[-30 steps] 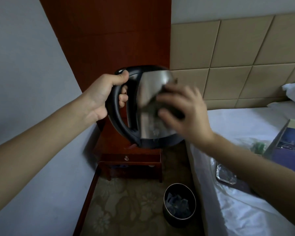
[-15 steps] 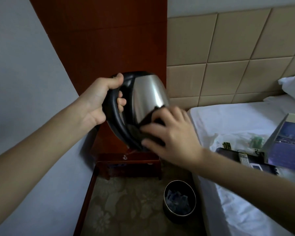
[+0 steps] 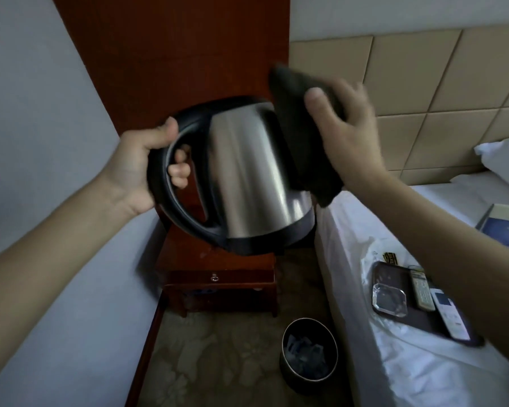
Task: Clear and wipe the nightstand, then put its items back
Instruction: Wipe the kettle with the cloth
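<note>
Bedroom corner, between a grey wall and a white bed [image 3: 423, 377]: my left fingers [image 3: 178, 171] curl through the black handle of a stainless-steel electric kettle [image 3: 247, 177], thumb over the top. My left hand [image 3: 135, 168] grips it tilted in the air above the wooden nightstand [image 3: 218, 268], not touching its top. My right hand [image 3: 347, 133] pinches a dark cloth [image 3: 303, 136] under the thumb and holds it against the kettle's far side, from the lid down. Below, the nightstand's drawer shows a ring pull. A round wastebasket [image 3: 309, 362] stands on the patterned carpet near it, beside the bed. On the bed, a dark tray [image 3: 388, 274] carries a glass ashtray [image 3: 390, 298] and two remote controls [image 3: 422, 292]. A tan padded headboard [image 3: 409, 83] rises behind.
</note>
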